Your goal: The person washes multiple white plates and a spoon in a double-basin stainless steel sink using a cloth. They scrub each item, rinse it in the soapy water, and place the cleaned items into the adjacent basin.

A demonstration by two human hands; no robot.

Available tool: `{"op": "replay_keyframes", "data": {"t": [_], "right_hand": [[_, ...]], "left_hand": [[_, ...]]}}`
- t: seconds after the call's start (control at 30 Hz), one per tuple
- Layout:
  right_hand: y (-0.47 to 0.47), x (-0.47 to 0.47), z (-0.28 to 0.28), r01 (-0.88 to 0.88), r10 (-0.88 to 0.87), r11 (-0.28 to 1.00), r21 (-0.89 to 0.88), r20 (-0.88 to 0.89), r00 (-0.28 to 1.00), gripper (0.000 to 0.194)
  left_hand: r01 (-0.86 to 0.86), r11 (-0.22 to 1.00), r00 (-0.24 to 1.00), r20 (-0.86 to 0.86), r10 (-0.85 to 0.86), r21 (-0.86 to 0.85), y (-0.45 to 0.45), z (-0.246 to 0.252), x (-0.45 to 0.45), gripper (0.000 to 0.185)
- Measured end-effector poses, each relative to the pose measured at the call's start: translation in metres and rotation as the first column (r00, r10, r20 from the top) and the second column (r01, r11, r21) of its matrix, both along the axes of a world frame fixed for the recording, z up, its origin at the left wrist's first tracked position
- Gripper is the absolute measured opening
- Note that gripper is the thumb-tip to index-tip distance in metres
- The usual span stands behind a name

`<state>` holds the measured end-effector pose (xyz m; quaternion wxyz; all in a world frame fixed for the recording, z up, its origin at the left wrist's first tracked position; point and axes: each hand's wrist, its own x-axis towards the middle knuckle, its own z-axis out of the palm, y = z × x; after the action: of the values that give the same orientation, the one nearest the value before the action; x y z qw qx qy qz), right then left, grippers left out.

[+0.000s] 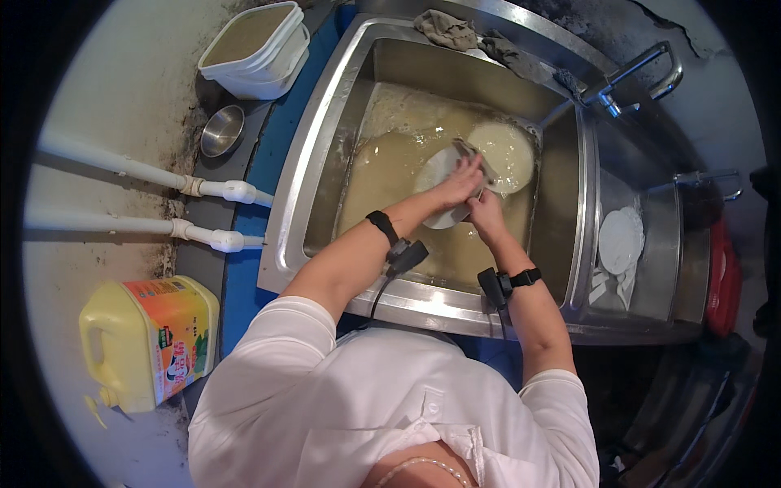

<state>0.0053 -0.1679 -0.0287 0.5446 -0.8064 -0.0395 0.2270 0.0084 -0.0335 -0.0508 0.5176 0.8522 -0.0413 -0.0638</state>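
A white plate (435, 174) is tilted over the murky water (384, 177) of a stainless steel sink. My right hand (487, 212) grips the plate by its near right edge. My left hand (462, 183) presses a grey-brown cloth (483, 163) against the plate near its right side, fingers spread over the fabric. Just beyond the cloth, a second white round dish (506, 152) lies in the water near the basin's right wall. Cloth and fingers hide part of the held plate.
A second basin (656, 262) on the right holds white dishes (621, 241). Faucets (634, 76) rise behind. Rags (448, 30) lie on the back ledge. To the left are a white plastic tub (262, 73), a steel bowl (223, 131), white pipes (226, 190) and a yellow detergent jug (122, 341).
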Motion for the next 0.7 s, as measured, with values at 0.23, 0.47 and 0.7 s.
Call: {"op": "replay_keyframes", "data": {"t": [0.23, 0.47, 0.7], "right_hand": [[-0.006, 0.007, 0.01, 0.245, -0.155, 0.872, 0.425, -0.234, 0.96, 0.027], [-0.017, 0.022, -0.008, 0.279, -0.279, 0.953, 0.12, -0.021, 0.96, 0.046], [-0.009, 0.009, 0.009, -0.173, 0.262, 0.934, -0.313, 0.27, 0.926, 0.043]], "left_hand": [[-0.144, 0.908, 0.888, -0.354, 0.294, 0.393, 0.031, -0.063, -0.009, 0.064], [0.296, 0.947, 0.954, 0.003, -0.298, 0.129, -0.01, -0.034, -0.027, 0.062], [0.025, 0.984, 0.929, 0.36, -0.089, 0.178, 0.0, 0.027, -0.025, 0.076]]}}
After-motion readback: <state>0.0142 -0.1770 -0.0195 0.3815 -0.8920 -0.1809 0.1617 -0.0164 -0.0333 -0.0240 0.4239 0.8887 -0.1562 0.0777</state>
